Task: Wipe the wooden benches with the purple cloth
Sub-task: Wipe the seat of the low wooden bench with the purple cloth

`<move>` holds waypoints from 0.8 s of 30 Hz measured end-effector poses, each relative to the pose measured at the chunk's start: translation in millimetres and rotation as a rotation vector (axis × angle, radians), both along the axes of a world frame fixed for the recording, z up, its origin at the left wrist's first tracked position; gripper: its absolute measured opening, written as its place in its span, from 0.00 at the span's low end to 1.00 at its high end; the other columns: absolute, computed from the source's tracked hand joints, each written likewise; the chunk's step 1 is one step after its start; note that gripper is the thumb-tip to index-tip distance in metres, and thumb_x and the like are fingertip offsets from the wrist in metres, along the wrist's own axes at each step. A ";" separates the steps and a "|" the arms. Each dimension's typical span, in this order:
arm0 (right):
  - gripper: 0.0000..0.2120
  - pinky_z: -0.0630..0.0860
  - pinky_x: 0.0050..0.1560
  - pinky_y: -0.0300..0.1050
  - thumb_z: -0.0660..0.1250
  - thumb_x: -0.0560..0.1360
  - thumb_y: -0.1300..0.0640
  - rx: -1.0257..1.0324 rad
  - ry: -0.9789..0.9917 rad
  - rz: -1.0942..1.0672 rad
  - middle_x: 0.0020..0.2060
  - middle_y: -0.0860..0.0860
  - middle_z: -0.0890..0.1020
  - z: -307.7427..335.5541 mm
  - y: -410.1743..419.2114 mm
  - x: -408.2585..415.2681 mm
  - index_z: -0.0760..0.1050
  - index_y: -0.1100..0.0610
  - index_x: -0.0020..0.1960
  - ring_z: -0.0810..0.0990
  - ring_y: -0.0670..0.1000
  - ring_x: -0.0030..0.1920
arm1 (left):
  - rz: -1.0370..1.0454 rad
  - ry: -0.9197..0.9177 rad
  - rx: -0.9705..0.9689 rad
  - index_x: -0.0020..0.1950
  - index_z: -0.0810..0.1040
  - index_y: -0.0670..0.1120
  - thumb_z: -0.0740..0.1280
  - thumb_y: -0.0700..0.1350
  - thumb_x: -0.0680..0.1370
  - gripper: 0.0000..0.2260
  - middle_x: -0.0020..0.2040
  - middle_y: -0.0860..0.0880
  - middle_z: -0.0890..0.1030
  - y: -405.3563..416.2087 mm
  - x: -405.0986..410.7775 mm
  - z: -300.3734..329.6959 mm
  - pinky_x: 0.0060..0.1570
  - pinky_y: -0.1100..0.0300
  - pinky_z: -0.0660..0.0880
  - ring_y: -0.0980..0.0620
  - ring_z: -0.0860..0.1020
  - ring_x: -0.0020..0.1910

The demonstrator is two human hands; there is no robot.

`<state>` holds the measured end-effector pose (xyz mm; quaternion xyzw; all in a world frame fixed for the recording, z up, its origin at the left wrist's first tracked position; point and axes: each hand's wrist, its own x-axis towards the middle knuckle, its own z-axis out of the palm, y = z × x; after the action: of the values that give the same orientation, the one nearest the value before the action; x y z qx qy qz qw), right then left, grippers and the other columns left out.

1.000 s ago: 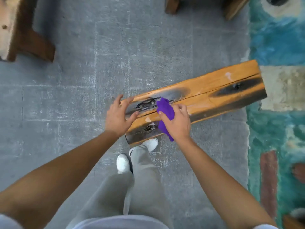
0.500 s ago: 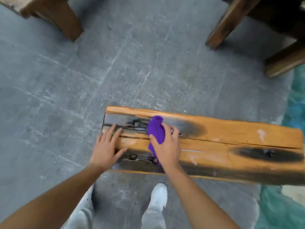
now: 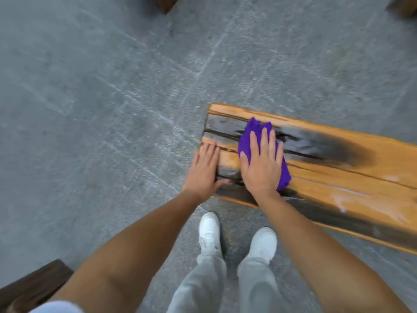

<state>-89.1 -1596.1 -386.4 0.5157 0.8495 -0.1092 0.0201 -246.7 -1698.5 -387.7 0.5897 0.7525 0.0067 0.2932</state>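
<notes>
Grey floor (image 3: 112,98), bench (image 3: 338,177), purple cloth (image 3: 250,136)

One head-worn view — looking steeply down, close over the bench (image 3: 338,177).

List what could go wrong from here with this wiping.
1. The bench has a dark open crack where the cloth lies; the cloth may snag, or fingertips may catch a splinter.
2. The left hand rests at the very end of the bench; leaning on it might tip the bench.
3. The right hand presses flat and covers most of the cloth, so bare skin may rub the wood.
</notes>
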 end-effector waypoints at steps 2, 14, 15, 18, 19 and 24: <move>0.30 0.51 0.80 0.65 0.54 0.83 0.43 0.009 -0.004 0.086 0.82 0.60 0.59 -4.4 -3.1 -39.3 0.59 0.54 0.82 0.52 0.61 0.83 | 0.035 0.018 -0.033 0.82 0.47 0.41 0.67 0.64 0.76 0.47 0.83 0.44 0.42 -3.1 -7.1 1.0 0.80 0.45 0.46 0.45 0.40 0.82; 0.33 0.51 0.81 0.64 0.54 0.82 0.43 -0.002 -0.083 -0.103 0.83 0.56 0.57 -9.7 4.4 73.6 0.57 0.56 0.82 0.52 0.58 0.83 | 0.047 0.157 -0.046 0.82 0.46 0.41 0.57 0.72 0.73 0.49 0.83 0.45 0.43 -29.4 -62.3 11.9 0.79 0.42 0.50 0.45 0.41 0.82; 0.33 0.51 0.81 0.65 0.55 0.82 0.43 0.000 -0.092 -0.188 0.83 0.57 0.57 -10.0 15.4 107.8 0.56 0.57 0.82 0.52 0.59 0.83 | 0.064 0.153 -0.049 0.82 0.47 0.41 0.56 0.72 0.73 0.49 0.83 0.44 0.44 -26.5 -53.2 12.2 0.79 0.42 0.50 0.44 0.42 0.82; 0.33 0.53 0.80 0.66 0.56 0.82 0.45 -0.010 -0.101 -0.542 0.82 0.60 0.56 -3.1 25.1 159.1 0.57 0.59 0.82 0.53 0.62 0.82 | 0.063 0.147 -0.047 0.82 0.46 0.41 0.58 0.71 0.74 0.49 0.83 0.45 0.43 -25.3 -25.7 11.3 0.80 0.42 0.50 0.46 0.42 0.82; 0.33 0.53 0.79 0.66 0.56 0.82 0.46 -0.019 -0.125 -0.621 0.82 0.61 0.57 0.3 22.5 161.5 0.57 0.60 0.82 0.52 0.63 0.82 | 0.045 0.150 -0.069 0.82 0.46 0.41 0.59 0.71 0.74 0.49 0.83 0.46 0.43 -27.8 -10.9 10.6 0.80 0.42 0.50 0.46 0.42 0.82; 0.33 0.52 0.81 0.64 0.58 0.81 0.45 0.045 -0.048 -0.266 0.82 0.59 0.58 -1.3 17.8 34.0 0.57 0.59 0.82 0.53 0.61 0.82 | 0.149 0.205 -0.055 0.83 0.46 0.43 0.60 0.71 0.74 0.48 0.83 0.48 0.43 -16.8 -8.3 11.2 0.80 0.43 0.47 0.45 0.42 0.82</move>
<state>-55.1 -1578.3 -387.7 0.6267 0.7751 -0.0793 0.0140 -255.0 -1715.3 -376.6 0.5214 0.8202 -0.0526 0.2293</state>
